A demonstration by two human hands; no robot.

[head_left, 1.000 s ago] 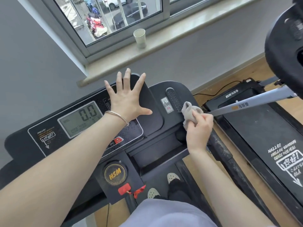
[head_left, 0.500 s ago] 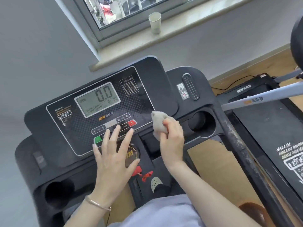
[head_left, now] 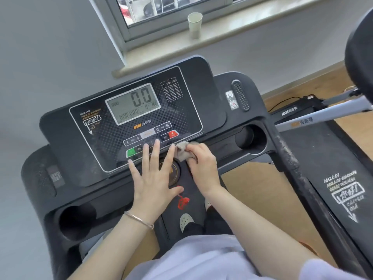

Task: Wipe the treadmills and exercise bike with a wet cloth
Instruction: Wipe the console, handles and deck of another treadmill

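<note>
The right hand [head_left: 201, 166] is gripping a bunched grey cloth [head_left: 184, 151] and pressing it against the lower right edge of the treadmill console [head_left: 129, 122], just under the red button [head_left: 173, 134]. The left hand [head_left: 153, 176] is lying flat with fingers spread wide, holding nothing, its fingertips [head_left: 156, 142] resting on the console's lower edge beside the green button [head_left: 131, 152]; a thin bracelet [head_left: 139, 220] is circling that wrist. The display [head_left: 133, 104] is reading 0.0. A red safety clip [head_left: 183, 202] is hanging below the console. A second treadmill [head_left: 331, 170] is standing to the right, and a paper cup [head_left: 195, 22] is sitting on the windowsill [head_left: 232, 31].
</note>
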